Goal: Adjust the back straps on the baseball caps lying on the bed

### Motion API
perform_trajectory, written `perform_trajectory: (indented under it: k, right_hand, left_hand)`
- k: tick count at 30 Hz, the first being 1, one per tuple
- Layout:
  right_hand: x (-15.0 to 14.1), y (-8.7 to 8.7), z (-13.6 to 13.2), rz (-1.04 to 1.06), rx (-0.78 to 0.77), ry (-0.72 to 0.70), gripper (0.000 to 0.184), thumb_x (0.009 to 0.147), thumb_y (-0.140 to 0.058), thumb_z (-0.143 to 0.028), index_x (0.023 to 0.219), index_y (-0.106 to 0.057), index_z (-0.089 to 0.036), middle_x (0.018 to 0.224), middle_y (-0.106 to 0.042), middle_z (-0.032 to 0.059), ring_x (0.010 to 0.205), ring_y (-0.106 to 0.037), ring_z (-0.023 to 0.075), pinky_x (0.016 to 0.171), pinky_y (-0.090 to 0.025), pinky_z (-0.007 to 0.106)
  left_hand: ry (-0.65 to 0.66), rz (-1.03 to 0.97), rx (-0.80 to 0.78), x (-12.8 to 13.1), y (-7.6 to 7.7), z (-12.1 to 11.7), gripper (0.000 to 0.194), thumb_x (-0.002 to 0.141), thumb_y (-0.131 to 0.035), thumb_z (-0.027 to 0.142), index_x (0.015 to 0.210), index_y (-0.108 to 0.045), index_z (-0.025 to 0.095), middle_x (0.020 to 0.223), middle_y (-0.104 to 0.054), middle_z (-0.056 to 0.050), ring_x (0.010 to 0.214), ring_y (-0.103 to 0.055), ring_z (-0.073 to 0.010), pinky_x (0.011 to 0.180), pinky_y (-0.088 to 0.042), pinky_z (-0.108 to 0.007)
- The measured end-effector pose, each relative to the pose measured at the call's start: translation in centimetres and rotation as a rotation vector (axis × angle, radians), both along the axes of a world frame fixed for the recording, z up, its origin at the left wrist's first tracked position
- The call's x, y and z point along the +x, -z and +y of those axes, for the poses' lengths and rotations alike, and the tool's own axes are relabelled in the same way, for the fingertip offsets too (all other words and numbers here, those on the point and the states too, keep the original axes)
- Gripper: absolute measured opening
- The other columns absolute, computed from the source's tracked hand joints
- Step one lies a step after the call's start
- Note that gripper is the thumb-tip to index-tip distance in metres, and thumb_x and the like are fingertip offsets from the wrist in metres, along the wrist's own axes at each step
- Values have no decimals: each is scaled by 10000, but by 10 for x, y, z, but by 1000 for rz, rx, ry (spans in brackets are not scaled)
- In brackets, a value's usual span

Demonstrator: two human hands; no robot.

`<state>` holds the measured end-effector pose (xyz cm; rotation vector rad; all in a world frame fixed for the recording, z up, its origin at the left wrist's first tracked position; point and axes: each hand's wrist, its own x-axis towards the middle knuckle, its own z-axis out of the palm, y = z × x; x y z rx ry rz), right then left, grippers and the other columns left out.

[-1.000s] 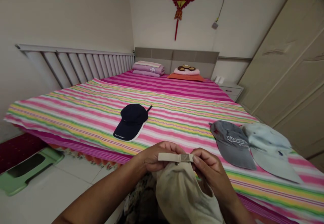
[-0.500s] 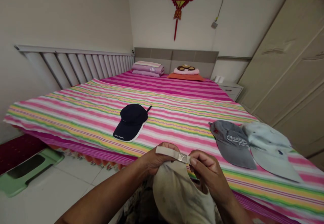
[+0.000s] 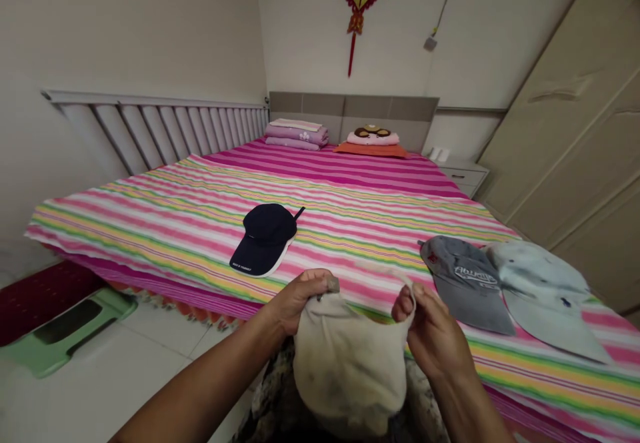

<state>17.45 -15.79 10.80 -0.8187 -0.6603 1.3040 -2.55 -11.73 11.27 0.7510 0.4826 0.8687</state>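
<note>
A cream baseball cap (image 3: 353, 356) hangs between my hands, its back opening upward, over my lap. My left hand (image 3: 305, 299) pinches the left end of the back opening, where a small metal buckle (image 3: 333, 285) shows at the fingertips. On the other side, my right hand (image 3: 433, 326) grips the strap end, and the loose strap stretches up blurred from it. The two strap ends are apart. On the bed ahead lies a dark navy cap (image 3: 267, 237) with a white brim edge. To the right are a grey cap (image 3: 465, 283) and a pale mint cap (image 3: 545, 296), side by side.
The caps lie on a striped bedspread (image 3: 345, 219). A green plastic stool (image 3: 75, 333) stands on the tiled floor at the left. Folded bedding (image 3: 297, 136) and an orange pillow (image 3: 370, 151) sit by the headboard (image 3: 390, 113). A wardrobe (image 3: 575, 109) rises on the right.
The strap has come out of the buckle, and my hands have moved apart, opening the back of the cream cap. The view has shifted slightly.
</note>
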Motion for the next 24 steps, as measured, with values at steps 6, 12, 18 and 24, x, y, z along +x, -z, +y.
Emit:
perform_trajectory:
  k: [6, 12, 18, 24]
  right_hand:
    - [1, 8, 4, -335, -51, -352, 260, 696, -679, -412, 691, -631, -157, 679, -602, 24, 634, -511, 119, 586, -407, 217]
    - [-32, -5, 41, -450, 82, -315, 302, 696, -673, -428, 628, -606, -142, 527, -529, -20, 469, -415, 71, 469, -337, 193]
    - [-93, -45, 138, -310, 39, -225, 309, 715, -669, -383, 584, -500, -161, 460, -478, -59, 404, -415, 62, 430, -366, 186]
    - [-143, -49, 232, -377, -88, -137, 214, 875, -501, -290, 1007, -553, -129, 911, -598, 37, 709, -587, 124, 604, -509, 285]
  left_hand:
    - [-112, -26, -34, -39, 5, 5, 222, 541, -737, 235, 542, -558, 104, 460, -473, 28, 410, -418, -51, 445, -336, -173]
    - [-244, 111, 12, -98, -17, 21, 191, 496, -733, 172, 629, -626, 86, 525, -569, -7, 445, -498, -79, 445, -381, -181]
    - [-496, 548, 176, -146, -65, 103, 164, 552, -681, 214, 622, -580, 106, 572, -590, -61, 520, -562, -163, 553, -481, -311]
    - [-782, 783, 331, -173, -86, 201, 300, 688, -585, 388, 866, -582, 146, 925, -635, -126, 892, -588, -244, 794, -457, -413]
